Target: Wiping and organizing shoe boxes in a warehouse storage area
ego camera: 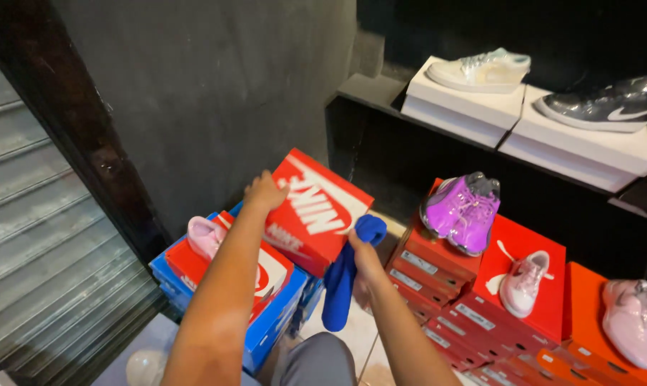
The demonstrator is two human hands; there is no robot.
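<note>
red glossy cardboard is what your left hand (265,191) has hold of: a red rectangular shoe box with a white logo on its lid (316,211), tipped up on one edge so the lid faces you and leans toward the dark grey wall (209,93). your fingers curl over the box's upper left corner, closed on it, which looks to be what keeps the box from falling flat; its lower edge rests on the stack of red and blue shoe boxes (270,314) beneath it. your right hand (364,251) is clenched around a bright blue cloth (345,275), the top of it bunched just above your fist and touching the lower right edge of the tilted lid, the rest hanging loose below your wrist. held that way, the cloth meets the box face while the other hand steadies it. just beside your left forearm a small pale pink shoe (205,236) sits on top of the same stack. to your right, apart from both hands, a shiny purple sneaker (463,211) rests on a pile of red boxes with white labels (427,275), a small white and pink shoe (523,282) lies on the next red lid, and a pale pink shoe (632,322) on the orange box at the edge. behind them, on a dark shelf, a cream sneaker (480,70) and a silvery grey sneaker (602,104) each sit displayed on a white box (588,143).
</note>
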